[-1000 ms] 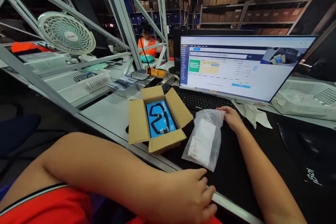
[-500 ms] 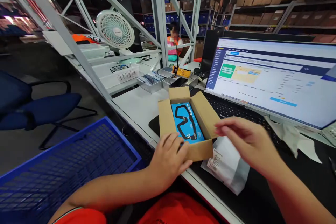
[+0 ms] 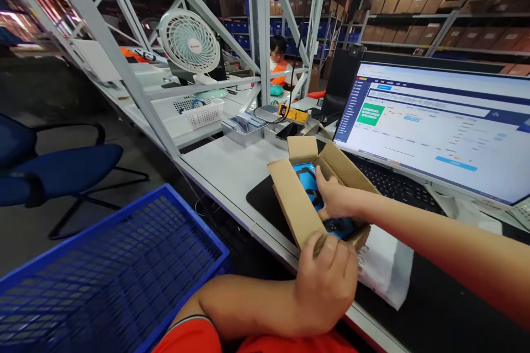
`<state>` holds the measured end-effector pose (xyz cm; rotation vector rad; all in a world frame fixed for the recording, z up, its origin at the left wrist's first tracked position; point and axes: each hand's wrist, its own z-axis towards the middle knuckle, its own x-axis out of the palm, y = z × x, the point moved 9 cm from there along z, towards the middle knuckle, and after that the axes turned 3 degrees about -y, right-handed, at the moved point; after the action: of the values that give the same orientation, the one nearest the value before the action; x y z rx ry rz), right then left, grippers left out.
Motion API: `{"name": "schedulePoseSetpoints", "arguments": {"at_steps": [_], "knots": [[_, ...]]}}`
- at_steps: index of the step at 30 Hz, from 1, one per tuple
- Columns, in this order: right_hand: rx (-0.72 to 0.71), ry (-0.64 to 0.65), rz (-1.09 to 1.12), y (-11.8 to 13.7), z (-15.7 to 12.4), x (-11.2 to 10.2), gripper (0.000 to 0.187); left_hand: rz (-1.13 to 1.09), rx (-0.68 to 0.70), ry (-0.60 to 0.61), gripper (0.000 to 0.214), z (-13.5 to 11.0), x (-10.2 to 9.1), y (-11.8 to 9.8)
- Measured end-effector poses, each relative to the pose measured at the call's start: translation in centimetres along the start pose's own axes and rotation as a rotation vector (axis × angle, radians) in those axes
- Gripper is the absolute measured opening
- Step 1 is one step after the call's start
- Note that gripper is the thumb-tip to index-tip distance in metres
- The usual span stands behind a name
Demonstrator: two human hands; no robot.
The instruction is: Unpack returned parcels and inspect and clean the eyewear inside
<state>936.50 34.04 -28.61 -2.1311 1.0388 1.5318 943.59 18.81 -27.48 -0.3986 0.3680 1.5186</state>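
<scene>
An open cardboard box (image 3: 296, 201) stands tilted at the desk's front edge, its flaps raised. Inside lies a blue printed box (image 3: 305, 176) with a black track-like outline, partly covered by my hand. My left hand (image 3: 327, 281) has its fingers curled over the near end of the cardboard box and grips it there. My right hand (image 3: 336, 197) reaches into the carton from the right, thumb and forefinger spread apart on the blue box; its other fingers are hidden. A white plastic package (image 3: 389, 267) lies beside the carton, partly beneath my right forearm.
A monitor (image 3: 430, 127) and a black keyboard (image 3: 393, 179) stand to the right. On the left is a blue plastic crate (image 3: 165, 253). Metal trays (image 3: 244, 135), a phone (image 3: 287, 131) and a fan (image 3: 190, 44) are farther back. A person (image 3: 280, 69) sits beyond the frame posts.
My right hand has moved from the carton's right flap into it, onto the blue box. My left hand now grips the near end, and the carton has shifted right and tilted.
</scene>
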Motion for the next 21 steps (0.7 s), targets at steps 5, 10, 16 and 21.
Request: {"name": "schedulePoseSetpoints", "arguments": {"at_steps": [5, 10, 16, 21], "knots": [[-0.014, -0.159, 0.09, -0.7, 1.3, 1.2, 0.143, 0.028, -0.021, -0.007, 0.009, 0.0, 0.0, 0.7], [0.023, -0.177, 0.075, 0.2, 1.5, 1.5, 0.14, -0.138, -0.046, 0.009, 0.024, -0.3, -1.2, 2.8], [0.012, -0.102, -0.024, 0.9, 1.2, 1.6, 0.143, -0.319, -0.322, -0.623, 0.026, -6.3, -7.0, 11.8], [-0.02, -0.141, 0.026, 1.6, 0.9, 1.2, 0.142, -0.56, -0.968, -0.17, 0.032, -10.9, 1.2, 19.1]]}}
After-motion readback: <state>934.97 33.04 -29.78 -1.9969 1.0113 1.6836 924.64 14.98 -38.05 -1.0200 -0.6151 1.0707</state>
